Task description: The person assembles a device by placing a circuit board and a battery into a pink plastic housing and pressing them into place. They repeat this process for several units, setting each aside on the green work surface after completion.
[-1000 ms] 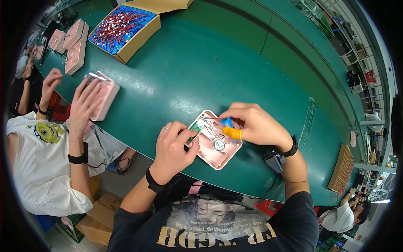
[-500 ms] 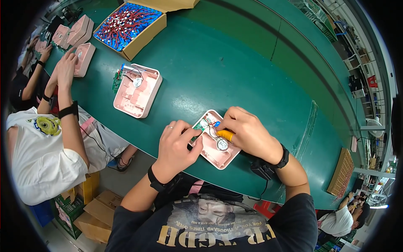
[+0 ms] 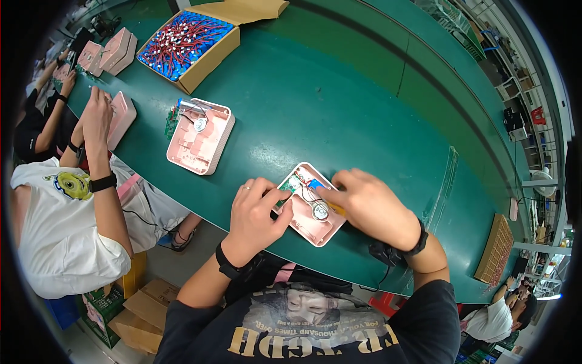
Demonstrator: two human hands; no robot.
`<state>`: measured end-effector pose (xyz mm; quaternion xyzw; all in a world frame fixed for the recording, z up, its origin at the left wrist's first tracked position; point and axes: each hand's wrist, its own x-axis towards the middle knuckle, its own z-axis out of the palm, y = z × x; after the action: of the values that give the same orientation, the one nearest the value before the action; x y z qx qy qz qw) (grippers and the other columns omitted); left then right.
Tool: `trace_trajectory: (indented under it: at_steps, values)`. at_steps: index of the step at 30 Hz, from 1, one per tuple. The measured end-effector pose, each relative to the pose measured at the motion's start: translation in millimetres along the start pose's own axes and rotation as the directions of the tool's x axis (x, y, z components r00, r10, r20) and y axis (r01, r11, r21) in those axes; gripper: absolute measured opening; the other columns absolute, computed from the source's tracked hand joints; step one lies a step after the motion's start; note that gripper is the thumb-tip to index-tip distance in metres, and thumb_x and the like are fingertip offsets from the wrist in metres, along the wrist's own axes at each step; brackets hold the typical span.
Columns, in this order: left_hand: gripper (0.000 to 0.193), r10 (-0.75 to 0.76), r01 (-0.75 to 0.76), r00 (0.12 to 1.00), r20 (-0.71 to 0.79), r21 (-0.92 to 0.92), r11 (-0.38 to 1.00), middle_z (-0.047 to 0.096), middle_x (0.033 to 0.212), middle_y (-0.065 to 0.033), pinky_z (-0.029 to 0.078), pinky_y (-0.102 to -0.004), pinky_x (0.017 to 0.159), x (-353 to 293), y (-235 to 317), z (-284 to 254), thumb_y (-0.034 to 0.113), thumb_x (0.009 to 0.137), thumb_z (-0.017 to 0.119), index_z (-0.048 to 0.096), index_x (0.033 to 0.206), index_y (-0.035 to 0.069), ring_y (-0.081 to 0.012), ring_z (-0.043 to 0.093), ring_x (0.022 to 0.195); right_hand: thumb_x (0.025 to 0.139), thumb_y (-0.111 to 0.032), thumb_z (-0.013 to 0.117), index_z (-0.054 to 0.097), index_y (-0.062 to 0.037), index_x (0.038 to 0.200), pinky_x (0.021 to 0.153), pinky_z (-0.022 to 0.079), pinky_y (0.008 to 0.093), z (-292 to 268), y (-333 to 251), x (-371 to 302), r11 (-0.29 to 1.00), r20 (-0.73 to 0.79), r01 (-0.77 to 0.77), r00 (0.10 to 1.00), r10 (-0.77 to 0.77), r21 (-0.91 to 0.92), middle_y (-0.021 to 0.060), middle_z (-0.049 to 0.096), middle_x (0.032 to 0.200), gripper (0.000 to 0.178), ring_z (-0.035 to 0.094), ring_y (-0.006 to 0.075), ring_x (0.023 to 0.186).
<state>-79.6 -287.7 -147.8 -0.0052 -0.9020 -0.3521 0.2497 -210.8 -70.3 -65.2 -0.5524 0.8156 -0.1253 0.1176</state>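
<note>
A pink plastic housing point(image 3: 316, 235) lies tilted on the green table in front of me. Inside it are a green circuit board point(image 3: 289, 190), a small blue battery point(image 3: 314, 184), thin red and black wires, and a round silver speaker point(image 3: 319, 210). My left hand point(image 3: 259, 209) is closed at the housing's left side, its fingertips against the board and the rim. Fingers curled, my right hand point(image 3: 377, 209) has its index fingertip on the blue battery; a yellow finger cover partly shows beneath it. The right thumb is hidden.
Another open pink housing point(image 3: 209, 159) with a board hanging out stands to the left. Beyond it is a cardboard box point(image 3: 212, 60) full of blue batteries with red wires. A co-worker's hands point(image 3: 97, 118) hold a pink part at far left. A brown tray point(image 3: 493, 250) lies at right.
My right hand has turned and shifted slightly right and down, uncovering more of the blue battery. My left hand stays nearly in place. The co-worker has tipped their pink part.
</note>
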Motion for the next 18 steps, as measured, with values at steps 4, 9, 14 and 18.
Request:
trace_trajectory:
  at_steps: [4,9,14,18]
  values:
    - [0.014,-0.016,0.016,1.000,-0.005,0.027,1.000,0.063,0.093,-0.0097,0.051,-0.0426,0.075,-5,2,0,0.007,0.081,0.080,0.076,0.094,0.003,-0.0303,0.063,0.084,0.088,-0.034,0.081,0.066,-0.0030,0.141,0.085,0.061,0.0452,4,-25,-16,0.992,0.063,-0.062,0.996,0.069,-0.112,0.0180,0.064,0.118,0.063,0.069,0.0367,0.099]
    - [0.017,-0.052,0.050,0.998,0.025,0.074,0.996,0.065,0.099,-0.0112,0.053,-0.0448,0.080,-4,12,1,0.007,0.082,0.080,0.076,0.099,0.003,-0.0319,0.065,0.089,0.080,-0.044,0.085,0.057,0.0004,0.144,0.086,0.062,0.0504,16,-47,-8,0.975,0.049,-0.196,0.978,0.202,-0.104,0.0238,0.058,0.128,0.082,0.067,0.0417,0.102]
    - [0.026,0.004,-0.001,0.999,-0.041,0.060,0.998,0.066,0.114,-0.0154,0.055,-0.0440,0.092,7,20,-24,0.012,0.083,0.082,0.076,0.107,0.005,-0.0337,0.066,0.100,0.078,-0.038,0.084,0.059,0.0000,0.135,0.086,0.061,0.0523,15,-10,-1,0.952,-0.117,-0.297,0.951,0.287,-0.079,0.0259,0.058,0.127,0.073,0.065,0.0447,0.102]
    - [0.034,-0.047,0.245,0.905,-0.422,0.428,0.870,0.062,0.134,-0.0220,0.046,-0.0510,0.110,18,-13,-76,0.012,0.087,0.081,0.073,0.119,0.003,-0.0459,0.056,0.129,0.077,-0.036,0.084,0.063,0.0003,0.126,0.086,0.057,0.0515,-14,78,17,0.923,-0.473,-0.375,0.831,0.292,-0.089,0.0272,0.063,0.118,0.065,0.065,0.0452,0.104]
